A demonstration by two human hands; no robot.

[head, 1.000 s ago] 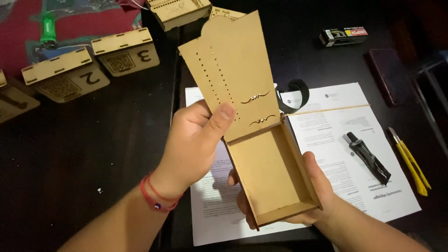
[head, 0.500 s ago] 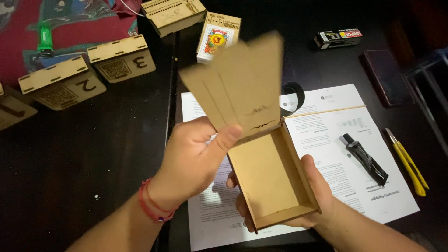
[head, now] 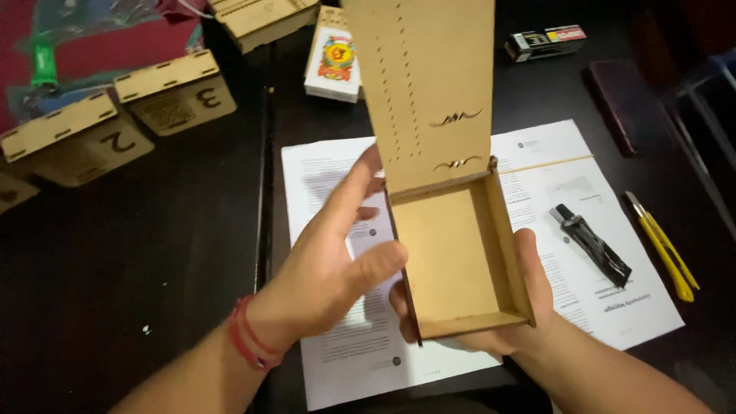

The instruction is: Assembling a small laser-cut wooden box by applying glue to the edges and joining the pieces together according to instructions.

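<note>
A shallow wooden box (head: pixel 448 257) with laser-cut walls rests in my right hand (head: pixel 529 299), which cups it from below. Its hinged lid (head: pixel 425 84), pierced with rows of small slots and two wavy cut-outs, stands upright at the far side. My left hand (head: pixel 337 253) hovers just left of the box with fingers spread, the thumb near the box's left wall and the fingertips close to the lid's lower edge. A red string bracelet circles the left wrist.
Printed paper sheets (head: pixel 337 345) lie under my hands on the dark table. A black tube (head: pixel 592 245) and a yellow utility knife (head: pixel 661 245) lie to the right. Numbered wooden boxes (head: pixel 172 96) and a card pack (head: pixel 335 63) sit at the back left.
The lid swung from tilted left to upright and now stands straight. My left hand let go of the lid and opened beside the box.
</note>
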